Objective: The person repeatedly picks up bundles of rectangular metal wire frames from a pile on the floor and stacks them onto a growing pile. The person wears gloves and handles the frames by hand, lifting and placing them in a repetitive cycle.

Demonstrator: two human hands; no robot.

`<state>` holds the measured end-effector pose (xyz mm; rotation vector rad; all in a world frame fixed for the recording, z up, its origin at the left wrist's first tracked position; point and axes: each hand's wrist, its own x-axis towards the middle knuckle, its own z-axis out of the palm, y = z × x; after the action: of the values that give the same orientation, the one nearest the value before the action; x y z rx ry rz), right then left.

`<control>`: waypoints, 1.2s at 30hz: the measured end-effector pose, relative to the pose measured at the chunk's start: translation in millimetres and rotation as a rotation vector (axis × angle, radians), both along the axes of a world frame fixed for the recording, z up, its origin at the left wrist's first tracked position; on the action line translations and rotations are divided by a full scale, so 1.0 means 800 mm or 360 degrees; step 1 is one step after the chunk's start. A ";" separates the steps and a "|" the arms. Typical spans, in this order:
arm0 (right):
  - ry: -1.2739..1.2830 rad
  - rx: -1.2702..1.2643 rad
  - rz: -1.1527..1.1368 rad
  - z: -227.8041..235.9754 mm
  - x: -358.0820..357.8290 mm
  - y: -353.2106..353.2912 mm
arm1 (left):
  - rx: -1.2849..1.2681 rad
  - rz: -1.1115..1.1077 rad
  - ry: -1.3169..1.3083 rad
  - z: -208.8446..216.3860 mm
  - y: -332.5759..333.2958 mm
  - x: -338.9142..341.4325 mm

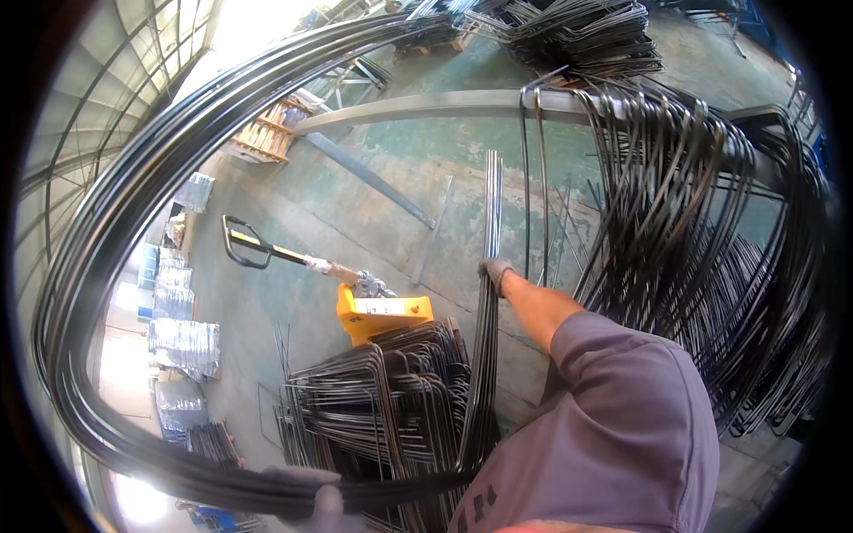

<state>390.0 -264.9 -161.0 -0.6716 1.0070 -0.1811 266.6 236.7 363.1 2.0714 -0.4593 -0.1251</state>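
Note:
A thick bundle of bent black metal rods [71, 293] sweeps up the left side of the view and over toward the top. At its lower end my left hand [315, 491], in a light glove and slightly blurred, is closed around it. My right arm stretches forward, and my gloved right hand [496, 269] grips an upright bundle of metal rods [484, 346]. The two bundles come together near my body; whether they are the same rods I cannot tell. Below and left of my right hand lies a stack of bent metal rods [391, 382].
On the right, many bent rods [657, 169] hang from a grey metal beam [444, 104]. A yellow pallet jack [382, 311] with a black handle stands beyond the floor stack. More bent rods [577, 40] are piled at the back. Wrapped bundles [184, 346] line the left.

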 end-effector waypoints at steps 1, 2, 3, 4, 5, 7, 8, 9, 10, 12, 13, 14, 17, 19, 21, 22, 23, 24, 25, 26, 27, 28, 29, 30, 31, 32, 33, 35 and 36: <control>0.0041 -0.0044 -0.0007 -0.006 0.020 -0.036 | -0.0135 0.0040 -0.0264 0.008 -0.102 0.002; 0.0141 -0.0178 -0.0005 0.012 0.028 -0.083 | -0.0308 -0.0021 -0.0312 -0.002 -0.177 0.025; 0.0271 -0.0313 0.0073 0.031 0.036 -0.102 | -0.0479 -0.0019 -0.0345 -0.024 -0.238 0.039; 0.0004 -0.0534 0.0118 0.071 0.038 -0.090 | -0.0626 0.0072 -0.0369 -0.056 -0.281 0.053; -0.0288 -0.0742 0.0169 0.139 0.033 -0.072 | -0.0672 0.0212 -0.0370 -0.094 -0.325 0.064; -0.1823 -0.0199 0.0037 0.265 0.018 -0.048 | -0.0347 -0.0164 -0.0349 -0.187 -0.366 0.119; -0.1941 -0.0303 0.0120 0.303 0.014 -0.060 | -0.0172 -0.0309 -0.0360 -0.226 -0.398 0.138; -0.1703 -0.0585 0.0138 0.315 0.007 -0.085 | 0.0083 -0.0428 -0.0419 -0.258 -0.420 0.147; -0.1326 -0.0865 0.0156 0.308 -0.003 -0.123 | 0.0354 -0.0563 -0.0499 -0.297 -0.442 0.153; -0.0770 -0.1116 0.0139 0.276 -0.031 -0.214 | 0.0538 -0.0766 -0.0615 -0.338 -0.478 0.133; -0.0637 -0.1167 0.0096 0.259 -0.044 -0.258 | 0.0186 -0.0783 -0.0436 -0.313 -0.494 0.115; -0.0544 -0.1197 0.0058 0.247 -0.053 -0.287 | 0.0149 -0.0886 -0.0467 -0.316 -0.493 0.113; -0.0022 -0.1264 -0.0103 0.246 -0.078 -0.288 | 0.0525 -0.1032 -0.0275 -0.315 -0.439 0.076; 0.0324 -0.1400 -0.0443 0.262 -0.102 -0.248 | 0.0383 -0.0747 -0.0140 -0.330 -0.374 0.087; 0.0552 -0.1610 -0.0824 0.300 -0.143 -0.177 | 0.0280 -0.0407 -0.0401 -0.328 -0.282 0.098; 0.0617 -0.1800 -0.0907 0.326 -0.156 -0.127 | 0.0445 -0.0262 -0.0304 -0.328 -0.227 0.105; 0.0711 -0.2184 -0.0895 0.356 -0.165 -0.066 | 0.0590 -0.0018 -0.0305 -0.330 -0.169 0.107; 0.0612 -0.2450 -0.0760 0.338 -0.175 -0.051 | 0.0731 0.0188 -0.0268 -0.331 -0.115 0.108; 0.0494 -0.2701 -0.0626 0.308 -0.181 -0.036 | 0.0729 0.0350 -0.0185 -0.361 -0.044 0.112; 0.0164 -0.2879 -0.0501 0.302 -0.178 -0.014 | 0.0769 0.0518 -0.0033 -0.364 0.011 0.111; -0.0181 -0.3012 -0.0347 0.297 -0.176 0.009 | 0.0801 0.0672 0.0114 -0.364 0.057 0.112; -0.0344 -0.3031 -0.0162 0.294 -0.168 0.035 | 0.0864 0.0706 0.0058 -0.366 0.101 0.117; -0.0365 -0.2940 0.0069 0.290 -0.154 0.069 | 0.0927 0.0732 0.0000 -0.368 0.138 0.122; -0.0304 -0.2815 0.0291 0.285 -0.140 0.104 | 0.0991 0.0728 0.0011 -0.355 0.157 0.131; -0.0250 -0.2709 0.0505 0.285 -0.126 0.137 | 0.1055 0.0722 0.0028 -0.342 0.176 0.137; -0.0224 -0.2633 0.0679 0.288 -0.111 0.173 | 0.1095 0.0732 0.0022 -0.348 0.204 0.146; -0.0148 -0.2606 0.0841 0.294 -0.097 0.207 | 0.1112 0.0741 0.0010 -0.358 0.229 0.154; -0.0146 -0.2544 0.1123 0.300 -0.063 0.264 | 0.1086 0.0715 0.0049 -0.388 0.279 0.174; -0.0149 -0.2526 0.1242 0.300 -0.045 0.285 | 0.1040 0.0727 0.0173 -0.393 0.284 0.179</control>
<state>354.2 -36.7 79.0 -2.3995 0.2572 -0.2997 409.9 463.9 48.7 2.7348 0.1614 -0.1238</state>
